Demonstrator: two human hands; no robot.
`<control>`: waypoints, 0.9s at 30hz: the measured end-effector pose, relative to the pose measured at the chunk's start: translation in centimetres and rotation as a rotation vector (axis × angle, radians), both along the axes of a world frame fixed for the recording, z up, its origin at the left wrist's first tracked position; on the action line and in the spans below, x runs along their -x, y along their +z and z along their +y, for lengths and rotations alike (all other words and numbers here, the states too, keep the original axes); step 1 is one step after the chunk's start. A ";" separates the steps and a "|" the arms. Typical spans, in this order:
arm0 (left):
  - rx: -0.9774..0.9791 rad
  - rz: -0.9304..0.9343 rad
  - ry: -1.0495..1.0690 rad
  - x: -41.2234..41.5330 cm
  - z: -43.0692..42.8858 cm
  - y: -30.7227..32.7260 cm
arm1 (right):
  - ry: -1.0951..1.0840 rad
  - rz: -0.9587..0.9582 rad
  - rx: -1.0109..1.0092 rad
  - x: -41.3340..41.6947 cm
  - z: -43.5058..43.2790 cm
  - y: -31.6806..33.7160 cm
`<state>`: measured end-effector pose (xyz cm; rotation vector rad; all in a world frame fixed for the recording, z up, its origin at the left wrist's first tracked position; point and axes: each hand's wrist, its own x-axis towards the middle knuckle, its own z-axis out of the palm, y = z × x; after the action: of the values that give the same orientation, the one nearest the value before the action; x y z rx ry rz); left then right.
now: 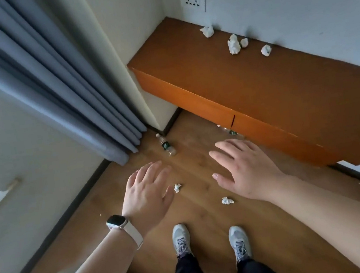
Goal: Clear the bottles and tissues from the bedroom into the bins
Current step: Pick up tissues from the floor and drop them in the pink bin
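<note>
left hand (146, 190), right hand (245, 171): spread, empty | bottle (166, 144) lying by curtain (51, 85); tissues (228, 200) on floor | crouch first, grip bottle mid-body, pinch tissues whole

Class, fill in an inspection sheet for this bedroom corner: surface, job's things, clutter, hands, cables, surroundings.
Surface: wooden floor; orange shelf on the wall.
Job's things: four crumpled tissues on the shelf; two floor tissues; bottle by the curtain; second bottle partly under the shelf.
Clutter: nothing seen.
Hands: left hand and right hand open, empty.
Cables: nothing seen.
Surroundings: grey curtain, wall socket; no bins in view.
</note>
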<state>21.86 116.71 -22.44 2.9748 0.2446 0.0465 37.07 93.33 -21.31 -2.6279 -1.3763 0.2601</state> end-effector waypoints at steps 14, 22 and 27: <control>0.059 0.198 -0.151 -4.6 8.8 -27.2 | -0.241 0.218 0.114 0.6 6.2 -25.6; 0.148 0.389 0.005 -5.0 9.6 -52.9 | -0.275 0.302 0.296 0.2 3.7 -51.9; 0.157 0.520 0.041 -4.0 10.9 -66.2 | -0.369 0.368 0.339 0.8 1.0 -66.0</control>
<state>25.82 127.57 -88.62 2.7681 0.3484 -0.7109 36.23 94.30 -87.30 -2.8324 -0.7690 0.9365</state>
